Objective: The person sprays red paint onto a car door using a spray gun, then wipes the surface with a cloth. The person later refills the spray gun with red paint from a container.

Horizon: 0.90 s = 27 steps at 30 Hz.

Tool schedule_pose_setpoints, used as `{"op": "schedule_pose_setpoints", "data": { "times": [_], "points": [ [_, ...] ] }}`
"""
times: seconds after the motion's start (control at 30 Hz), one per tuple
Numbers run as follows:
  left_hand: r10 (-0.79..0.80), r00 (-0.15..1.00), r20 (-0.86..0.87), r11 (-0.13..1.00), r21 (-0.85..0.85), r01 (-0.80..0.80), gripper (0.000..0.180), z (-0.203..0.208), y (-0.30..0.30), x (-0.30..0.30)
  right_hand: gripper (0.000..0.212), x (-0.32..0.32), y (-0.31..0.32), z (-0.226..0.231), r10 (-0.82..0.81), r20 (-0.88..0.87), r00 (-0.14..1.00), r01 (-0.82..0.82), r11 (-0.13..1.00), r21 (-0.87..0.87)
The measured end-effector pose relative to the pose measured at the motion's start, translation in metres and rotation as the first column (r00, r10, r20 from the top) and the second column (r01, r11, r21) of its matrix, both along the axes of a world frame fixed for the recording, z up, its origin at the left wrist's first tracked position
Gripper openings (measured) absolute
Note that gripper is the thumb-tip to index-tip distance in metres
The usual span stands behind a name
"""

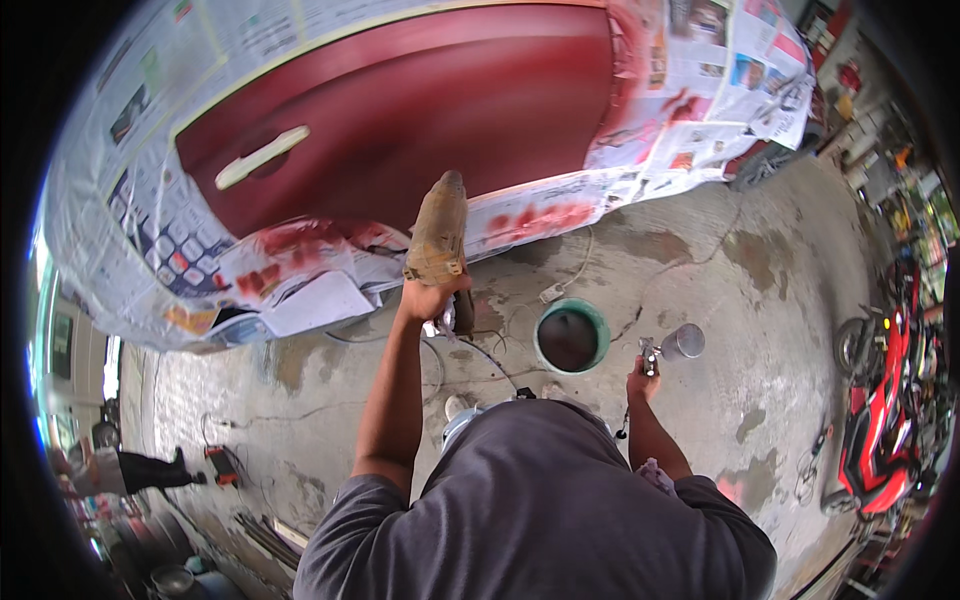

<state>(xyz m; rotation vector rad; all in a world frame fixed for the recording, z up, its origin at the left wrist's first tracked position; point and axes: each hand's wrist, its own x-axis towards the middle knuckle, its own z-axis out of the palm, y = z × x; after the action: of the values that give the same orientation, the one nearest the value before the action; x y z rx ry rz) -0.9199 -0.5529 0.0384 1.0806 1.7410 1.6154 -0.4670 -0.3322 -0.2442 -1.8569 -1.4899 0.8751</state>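
Observation:
My left hand [428, 298] grips a heat gun [437, 238], its yellow-brown body worn and stained. The nozzle points at the lower part of a red car door [420, 110], apparently apart from it; their exact gap I cannot judge. Masking paper [250, 30] surrounds the door panel, with red overspray along its lower and right edges. A cream strip [262, 157] covers the door handle. Lower and to the right, my right hand [643, 382] is closed round a metal spray gun [649, 356] with a greyish cup [686, 342], held away from the car.
A green bucket [604, 335] with dark contents stands on the stained concrete floor between my arms. Cables cross the floor around it. A red motorcycle [882, 450] stands at the right. At the far left is another person [150, 470], near a red-and-black device [223, 466].

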Motion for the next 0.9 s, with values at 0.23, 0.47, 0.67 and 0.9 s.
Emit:
{"op": "schedule_pose_setpoints", "data": {
  "times": [0.23, 0.47, 0.67, 0.9],
  "points": [
    [0.384, 0.92, 0.081, 0.922, 0.027, -0.387, 0.015, -0.013, -0.1, -0.019, 0.045, -0.033, 0.0, 0.004, 0.097, 0.003, 0.995, -0.097, 0.995, 0.007],
    [0.663, 0.748, -0.036, 0.748, 0.074, -0.66, 0.021, 0.008, -0.167, -0.044, 0.049, -0.067, -0.008, 0.011, 0.175, 0.057, 0.983, -0.176, 0.984, 0.021],
    [0.578, 0.808, 0.112, 0.805, 0.081, -0.587, 0.019, 0.005, -0.177, -0.037, 0.051, -0.077, -0.021, 0.008, 0.213, -0.014, 0.977, -0.213, 0.977, 0.026],
    [0.516, 0.856, 0.039, 0.856, -0.072, -0.513, 0.019, -0.024, -0.167, -0.026, 0.044, -0.055, -0.018, -0.031, 0.177, 0.047, 0.983, -0.183, 0.953, 0.243]
  ]
}}
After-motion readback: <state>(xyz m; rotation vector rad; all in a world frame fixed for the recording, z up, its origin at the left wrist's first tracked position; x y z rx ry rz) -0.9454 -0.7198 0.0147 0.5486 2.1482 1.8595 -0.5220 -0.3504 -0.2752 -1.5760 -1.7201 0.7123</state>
